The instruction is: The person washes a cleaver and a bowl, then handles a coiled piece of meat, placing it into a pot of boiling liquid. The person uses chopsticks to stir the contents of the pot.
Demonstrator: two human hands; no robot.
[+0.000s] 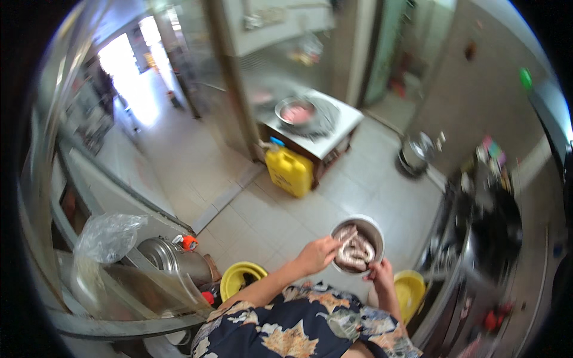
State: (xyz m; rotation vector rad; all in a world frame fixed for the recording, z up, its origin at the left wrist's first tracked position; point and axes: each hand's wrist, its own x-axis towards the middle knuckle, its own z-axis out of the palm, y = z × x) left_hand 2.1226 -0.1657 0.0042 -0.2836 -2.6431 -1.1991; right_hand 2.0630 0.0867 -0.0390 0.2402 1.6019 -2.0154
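A round metal bowl [378,232] is held out in front of my body, above the tiled floor. Inside it lie coiled, pale and brownish links of what looks like sausage [358,253]. The fingers of my right hand [381,272] grip the bowl's near right rim. My left hand [315,256] reaches over the left side of the bowl, its fingertips pinched on one end of the links. The bowl's bottom is hidden under its contents.
A yellow plastic jug [288,172] stands beside a low white-topped table [344,118], which bears a metal bowl of pinkish food [295,112]. Yellow basins [228,277] sit low on both sides of me. At right runs a stove counter with a dark wok [497,228]; a lidded pot [415,152] stands beyond.
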